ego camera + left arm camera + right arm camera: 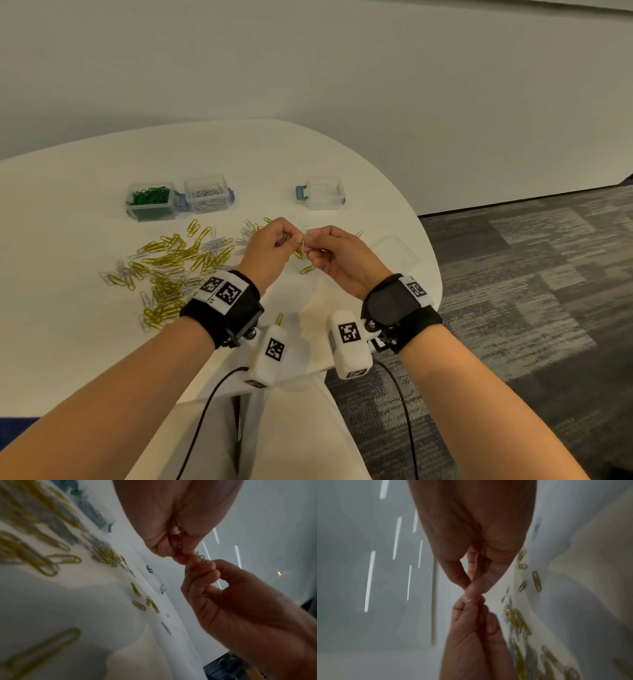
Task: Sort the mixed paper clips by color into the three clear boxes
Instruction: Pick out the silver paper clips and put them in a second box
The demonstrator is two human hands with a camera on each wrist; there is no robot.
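Observation:
Both hands are raised over the white table [85,342]. My left hand [295,236] and right hand [313,242] meet fingertip to fingertip and pinch a tangle of silver paper clips [306,236]. The wrist views show the same tangle [199,558] [467,599] between the two pinches. More silver clips [280,240] sit in the left hand's curled fingers. A mixed pile of yellow and silver clips [171,263] lies to the left. At the back stand a box of green clips [150,202], a box of silver clips [207,195] and an empty clear box [323,192].
A faint clear lid [394,253] lies on the table to the right of my hands. One yellow clip [279,318] rests near the front edge. The table's curved edge [435,260] drops to grey carpet on the right. Wrist camera cables hang below the table.

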